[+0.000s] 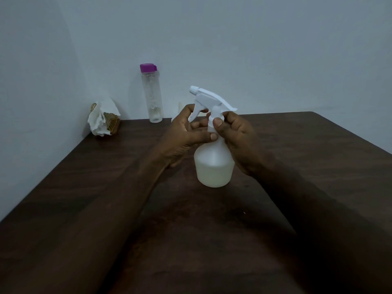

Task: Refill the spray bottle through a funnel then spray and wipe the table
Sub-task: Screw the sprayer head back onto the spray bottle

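Note:
A white spray bottle [214, 166] stands upright on the dark wooden table [297, 155], its white trigger head [210, 99] pointing left. My left hand [184, 134] holds the bottle's neck, thumb on its front and fingers curled behind under the trigger. My right hand [237, 136] pinches the white collar below the trigger head with thumb and fingers. A clear water bottle with a purple cap [151, 94] stands at the back by the wall. A small white thing, possibly the funnel [180, 107], peeks out behind my left hand.
A crumpled white paper towel in a small woven holder [104, 119] sits in the back left corner. The table's left edge runs diagonally toward me and meets a pale wall; the right rear corner is at the far right.

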`<act>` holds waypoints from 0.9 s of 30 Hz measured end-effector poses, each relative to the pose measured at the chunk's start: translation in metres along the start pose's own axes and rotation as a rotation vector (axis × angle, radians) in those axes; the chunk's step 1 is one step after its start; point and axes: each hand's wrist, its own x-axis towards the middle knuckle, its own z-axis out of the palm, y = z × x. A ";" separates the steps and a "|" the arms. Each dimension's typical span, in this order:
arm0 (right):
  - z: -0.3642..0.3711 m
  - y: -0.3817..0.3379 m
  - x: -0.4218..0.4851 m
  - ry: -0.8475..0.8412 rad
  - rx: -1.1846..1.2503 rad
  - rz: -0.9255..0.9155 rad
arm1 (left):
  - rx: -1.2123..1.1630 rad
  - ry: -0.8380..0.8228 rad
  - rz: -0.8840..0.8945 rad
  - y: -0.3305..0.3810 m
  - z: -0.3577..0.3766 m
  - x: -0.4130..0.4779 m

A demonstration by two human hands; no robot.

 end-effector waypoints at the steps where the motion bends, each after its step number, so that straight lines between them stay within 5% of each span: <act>1: 0.000 0.000 0.000 -0.003 0.005 -0.002 | 0.020 0.015 0.014 0.000 0.000 0.000; 18: 0.010 0.002 0.001 0.143 -0.073 -0.055 | 0.122 0.081 0.065 0.002 0.003 -0.001; 27: -0.006 0.005 0.004 -0.020 -0.098 0.007 | 0.103 0.017 0.002 -0.003 -0.002 0.001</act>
